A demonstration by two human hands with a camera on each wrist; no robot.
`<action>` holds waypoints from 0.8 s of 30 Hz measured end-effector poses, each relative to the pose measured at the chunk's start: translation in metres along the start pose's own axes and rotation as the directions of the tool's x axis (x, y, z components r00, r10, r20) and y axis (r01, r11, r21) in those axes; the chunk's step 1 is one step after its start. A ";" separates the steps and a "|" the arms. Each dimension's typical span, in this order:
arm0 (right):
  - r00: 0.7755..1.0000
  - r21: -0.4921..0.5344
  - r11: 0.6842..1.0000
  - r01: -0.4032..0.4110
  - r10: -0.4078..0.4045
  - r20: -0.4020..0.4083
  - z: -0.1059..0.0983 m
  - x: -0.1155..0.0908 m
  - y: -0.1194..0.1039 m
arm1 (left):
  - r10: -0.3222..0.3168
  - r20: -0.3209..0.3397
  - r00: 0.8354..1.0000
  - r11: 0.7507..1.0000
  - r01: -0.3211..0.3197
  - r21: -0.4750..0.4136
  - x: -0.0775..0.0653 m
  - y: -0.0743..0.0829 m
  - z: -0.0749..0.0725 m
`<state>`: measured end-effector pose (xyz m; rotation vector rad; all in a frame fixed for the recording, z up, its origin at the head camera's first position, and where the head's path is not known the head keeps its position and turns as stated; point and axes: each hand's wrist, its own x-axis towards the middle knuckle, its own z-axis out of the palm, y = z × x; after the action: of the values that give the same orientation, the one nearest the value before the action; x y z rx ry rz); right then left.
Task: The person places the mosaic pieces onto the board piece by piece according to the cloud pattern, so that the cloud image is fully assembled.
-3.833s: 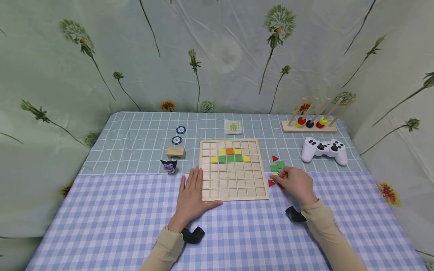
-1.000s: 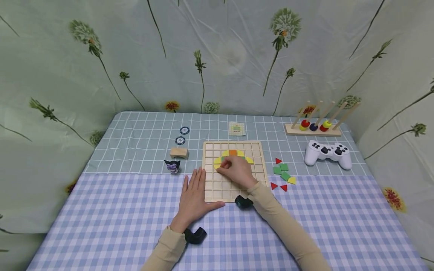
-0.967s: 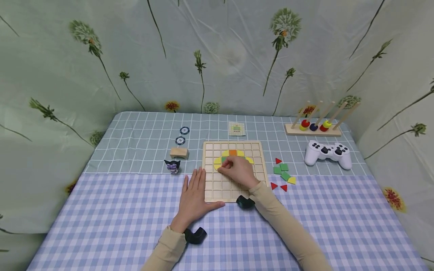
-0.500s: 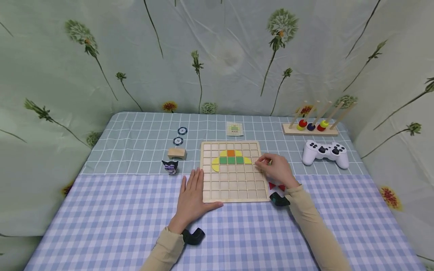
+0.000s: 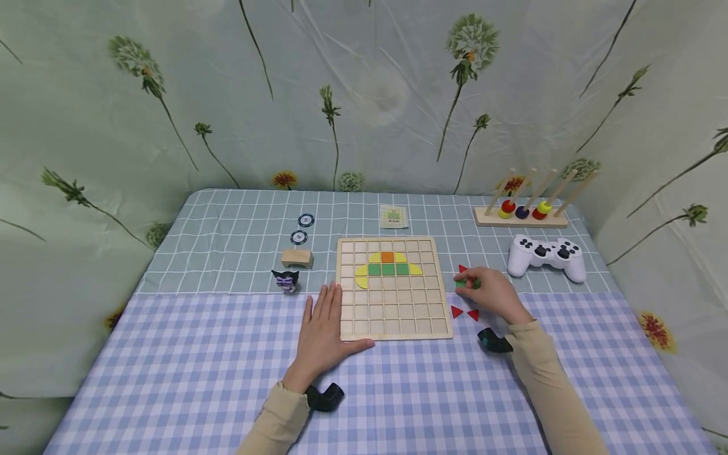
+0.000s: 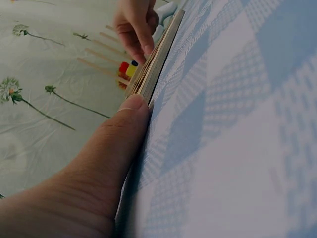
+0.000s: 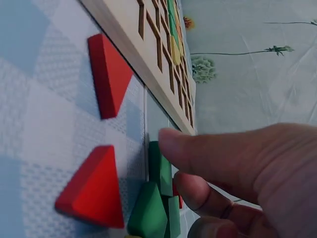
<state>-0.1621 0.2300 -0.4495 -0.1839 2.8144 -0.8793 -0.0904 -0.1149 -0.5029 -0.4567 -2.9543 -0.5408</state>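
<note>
My left hand (image 5: pixel 322 338) lies flat, fingers along the left side of the wooden grid board (image 5: pixel 398 329), thumb (image 6: pixel 131 105) at its front edge. Yellow quarter-round tiles (image 5: pixel 362 282), green square tiles (image 5: pixel 388 269) and an orange tile (image 5: pixel 387 257) fill some cells in its upper half. Right of the board, my right hand (image 5: pixel 493 294) pinches a green square tile (image 7: pixel 159 163) between thumb and forefinger, low among other green tiles (image 7: pixel 150 213). Two red triangles (image 7: pixel 111 77) lie nearer me, and a third red triangle (image 5: pixel 463 268) lies beyond the fingers.
A white game controller (image 5: pixel 546 258) and a peg stand with coloured beads (image 5: pixel 520 218) are at the right. A pattern card (image 5: pixel 394 216) lies behind the board. To its left are two poker chips (image 5: pixel 306 220), a wooden arch block (image 5: pixel 297 258) and a small figurine (image 5: pixel 286 281).
My right hand has set a yellow quarter-round tile on the board's left part, then moved right, back to the loose tiles, onto a green square tile. My left hand has stayed put.
</note>
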 end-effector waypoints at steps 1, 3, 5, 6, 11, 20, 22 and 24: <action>1.000 -0.006 1.000 0.003 -0.003 -0.002 0.000 0.000 0.000 | 0.000 -0.001 1.000 1.000 0.000 0.000 0.000 0.000 0.000; 1.000 -0.022 1.000 -0.002 0.002 -0.011 0.001 0.001 0.000 | 0.001 0.002 1.000 1.000 -0.001 -0.004 0.000 0.000 0.000; 1.000 -0.036 0.999 -0.008 0.008 -0.022 0.001 0.001 0.000 | 0.001 0.005 1.000 1.000 -0.001 -0.005 0.000 0.001 0.000; 1.000 -0.042 0.999 -0.012 0.011 -0.025 0.001 0.001 0.000 | 0.001 0.006 1.000 1.000 -0.001 -0.006 0.000 0.001 0.000; 0.999 -0.034 0.999 -0.030 0.029 -0.023 -0.001 0.004 0.000 | -0.002 0.000 1.000 1.000 0.002 -0.006 0.000 0.001 -0.001; 0.998 0.023 0.999 -0.027 0.028 -0.060 0.000 0.002 0.006 | 0.003 -0.002 1.000 1.000 -0.003 -0.001 0.000 0.000 0.000; 0.997 0.028 1.000 -0.013 0.015 -0.076 0.001 0.001 0.008 | 0.002 0.000 1.000 1.000 -0.002 0.000 0.000 0.000 0.000; 0.995 0.032 0.999 -0.010 0.013 -0.096 0.002 -0.001 0.009 | 0.001 0.003 1.000 1.000 -0.001 0.001 0.000 0.000 0.000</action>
<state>-0.1617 0.2365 -0.4562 -0.1246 2.8842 -0.9544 -0.0905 -0.1150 -0.5029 -0.4595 -2.9563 -0.5385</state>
